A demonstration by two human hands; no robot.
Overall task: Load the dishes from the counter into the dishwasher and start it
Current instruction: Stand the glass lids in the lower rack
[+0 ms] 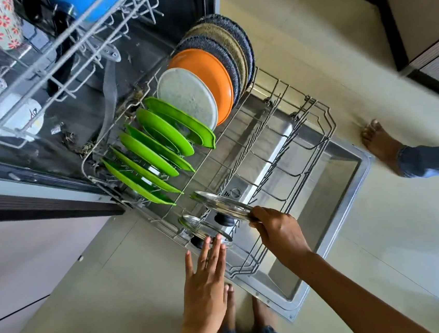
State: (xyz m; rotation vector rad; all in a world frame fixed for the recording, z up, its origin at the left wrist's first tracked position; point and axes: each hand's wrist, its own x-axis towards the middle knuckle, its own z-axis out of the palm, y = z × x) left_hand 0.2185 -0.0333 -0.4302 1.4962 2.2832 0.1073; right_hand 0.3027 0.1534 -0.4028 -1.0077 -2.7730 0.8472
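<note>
Right hand (pixel 278 232) pinched rim of glass lid (pixel 221 202), lid standing tilted in lower rack (pixel 305 141) front corner. Left hand (pixel 206 273), fingers straight, touched second lid (pixel 204 227) beside it. Green plates (pixel 154 151) filled row behind; orange plate (pixel 205 81), speckled plates (pixel 229 37) beyond. Another person's foot (pixel 378 141) on floor near door (pixel 341 224).

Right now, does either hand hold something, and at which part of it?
The right hand grips the larger glass lid by its rim, at the edge nearest the person. The left hand holds nothing; its straight fingertips touch the smaller glass lid.
</note>
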